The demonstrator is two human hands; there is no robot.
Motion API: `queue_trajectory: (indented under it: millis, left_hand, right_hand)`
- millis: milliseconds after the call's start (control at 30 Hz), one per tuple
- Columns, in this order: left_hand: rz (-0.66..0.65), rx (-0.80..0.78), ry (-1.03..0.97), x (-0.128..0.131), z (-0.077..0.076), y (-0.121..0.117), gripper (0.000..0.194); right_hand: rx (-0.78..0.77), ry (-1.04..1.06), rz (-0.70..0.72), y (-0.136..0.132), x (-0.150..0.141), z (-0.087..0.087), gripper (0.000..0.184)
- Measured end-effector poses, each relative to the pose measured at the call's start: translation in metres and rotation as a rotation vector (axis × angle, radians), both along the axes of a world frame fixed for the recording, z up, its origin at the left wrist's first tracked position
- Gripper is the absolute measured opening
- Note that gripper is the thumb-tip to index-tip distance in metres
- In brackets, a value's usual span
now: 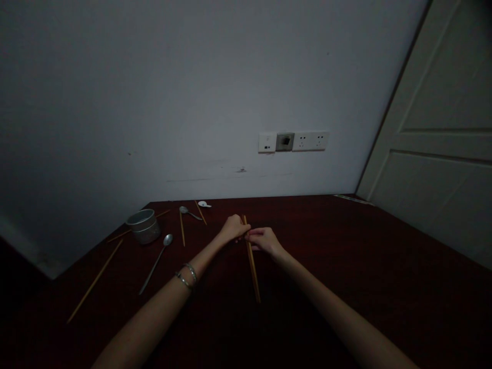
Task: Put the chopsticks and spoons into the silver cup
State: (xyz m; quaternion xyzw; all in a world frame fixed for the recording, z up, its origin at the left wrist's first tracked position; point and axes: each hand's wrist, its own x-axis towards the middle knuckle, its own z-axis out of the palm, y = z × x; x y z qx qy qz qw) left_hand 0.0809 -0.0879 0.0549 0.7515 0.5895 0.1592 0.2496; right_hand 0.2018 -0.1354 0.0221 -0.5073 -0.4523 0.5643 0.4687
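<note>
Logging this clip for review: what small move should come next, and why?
Probably slide the right hand a little towards the near ends of the chopsticks: it and the left hand both pinch close to the far ends, leaving the longer near part ungripped.

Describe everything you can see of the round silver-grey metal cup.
The silver-grey cup looks metallic, with a round open rim and a ridge below it. It stands upright on the dark red table, at the left. A slim yellowish stick shows beside it; contact is unclear. The left hand and right hand are away from it.
</note>
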Motion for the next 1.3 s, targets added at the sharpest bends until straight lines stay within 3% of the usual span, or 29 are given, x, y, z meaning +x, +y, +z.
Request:
queue_trajectory:
  millis: [133, 433, 733, 1300]
  left_hand:
    - [-0.014, -0.019, 0.061, 0.0, 0.0, 0.0, 0.028]
    - [-0.08, 0.148, 0.384, 0.0, -0.012, -0.004, 0.032]
    - [-0.074, 0.217, 0.568, 0.005, -0.022, -0.015, 0.037]
    - [-0.015, 0.286, 0.528, 0.002, -0.027, -0.027, 0.049]
  right_hand:
    - [-0.009, -0.057, 0.045, 0.001, 0.007, 0.001, 0.006]
    - [-0.021, -0.012, -0.103, 0.014, 0.045, -0.009, 0.008]
    - [-0.029, 0.014, -0.117, 0.013, 0.049, -0.01, 0.003]
    - [-0.07, 0.009, -0.075, 0.012, 0.05, -0.013, 0.01]
